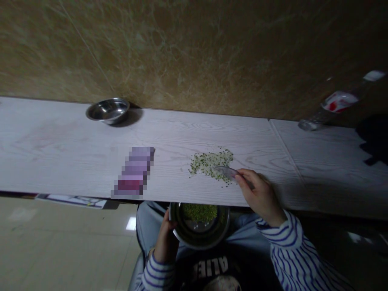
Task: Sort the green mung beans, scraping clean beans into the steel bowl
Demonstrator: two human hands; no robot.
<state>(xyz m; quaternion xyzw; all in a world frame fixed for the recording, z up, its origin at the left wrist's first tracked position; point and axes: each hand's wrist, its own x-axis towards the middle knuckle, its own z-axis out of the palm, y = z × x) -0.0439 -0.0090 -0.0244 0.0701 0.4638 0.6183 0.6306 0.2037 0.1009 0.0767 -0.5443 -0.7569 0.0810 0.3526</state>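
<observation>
A loose spread of small green beans mixed with white grains (209,162) lies on the pale wooden counter. My right hand (257,192) pinches a thin greyish spoon-like tool (226,171) between thumb and fingers. Its far end rests among the grains. Below the counter's front edge, my left hand (168,232) grips the left rim of a metal bowl (202,245) above my lap. Green beans (198,212) fill the far side of that bowl, with a few white grains near them. Part of the bowl is tucked under the counter edge.
A shiny metal bowl (107,111) stands by the wall at the back left. A blurred-out purple rectangular item (133,171) lies left of the grains. A clear plastic bottle (336,101) with a red label stands at right, near a dark object (376,137).
</observation>
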